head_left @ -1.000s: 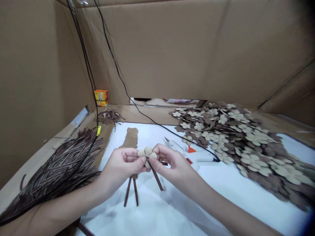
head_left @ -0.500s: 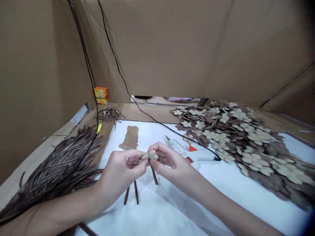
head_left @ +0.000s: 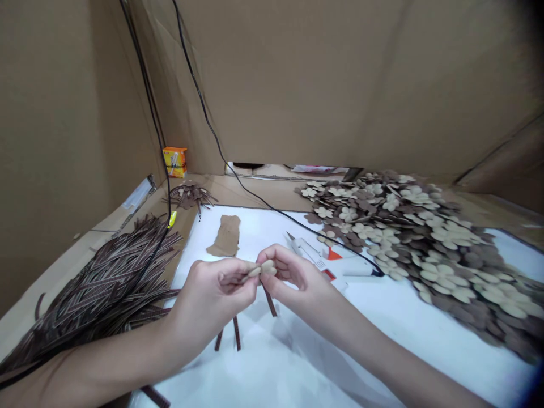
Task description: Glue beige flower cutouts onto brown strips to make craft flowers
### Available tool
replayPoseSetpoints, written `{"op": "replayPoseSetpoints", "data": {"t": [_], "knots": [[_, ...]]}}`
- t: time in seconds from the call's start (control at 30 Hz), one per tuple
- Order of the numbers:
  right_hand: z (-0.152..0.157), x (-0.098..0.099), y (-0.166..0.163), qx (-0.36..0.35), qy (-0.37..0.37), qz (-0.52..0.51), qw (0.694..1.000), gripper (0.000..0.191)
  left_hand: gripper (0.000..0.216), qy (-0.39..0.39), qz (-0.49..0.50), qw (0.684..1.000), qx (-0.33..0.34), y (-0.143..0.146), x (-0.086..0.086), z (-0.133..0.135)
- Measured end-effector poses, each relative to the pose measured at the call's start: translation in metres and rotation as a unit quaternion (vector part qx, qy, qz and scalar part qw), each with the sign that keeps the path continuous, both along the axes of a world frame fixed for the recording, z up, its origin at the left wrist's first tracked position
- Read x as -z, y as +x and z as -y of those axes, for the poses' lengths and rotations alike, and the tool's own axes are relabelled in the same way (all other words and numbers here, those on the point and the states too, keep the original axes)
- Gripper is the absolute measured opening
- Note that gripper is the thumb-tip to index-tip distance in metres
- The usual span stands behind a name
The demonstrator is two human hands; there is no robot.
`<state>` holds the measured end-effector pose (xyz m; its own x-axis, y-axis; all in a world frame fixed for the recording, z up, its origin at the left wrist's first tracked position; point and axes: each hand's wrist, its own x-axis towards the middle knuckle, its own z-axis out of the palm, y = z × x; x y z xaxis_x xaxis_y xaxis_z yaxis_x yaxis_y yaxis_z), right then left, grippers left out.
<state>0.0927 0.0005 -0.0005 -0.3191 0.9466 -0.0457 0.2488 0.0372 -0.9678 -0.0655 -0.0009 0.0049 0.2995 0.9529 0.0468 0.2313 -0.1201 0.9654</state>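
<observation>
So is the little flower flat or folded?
Folded, it seems: the left hand and right hand pinch the tan flower together.

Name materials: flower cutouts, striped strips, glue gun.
The flower cutouts look like matte card or felt: flat, no sheen, can't tell which. The striped strips seem to be dull brown paper or card, thin and flat. The glue gun looks like smooth moulded white plastic, with a slight shine.
</observation>
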Motion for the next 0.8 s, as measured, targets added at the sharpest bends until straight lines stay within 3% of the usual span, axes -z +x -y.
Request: {"op": "replayPoseSetpoints", "data": {"t": [0.5, 0.8], "knots": [[-0.0004, -0.0007, -0.0002, 0.005, 0.000, -0.004, 1.000, 0.003, 0.012, -0.020, 0.016, 1.000, 0.002, 0.0001, -0.0010, -0.0002], [0.0006, -0.0062, -0.0001, 0.003, -0.004, -0.005, 1.000, 0.003, 0.010, -0.073, 0.051, 0.996, 0.005, 0.0001, -0.0049, -0.0032]]}}
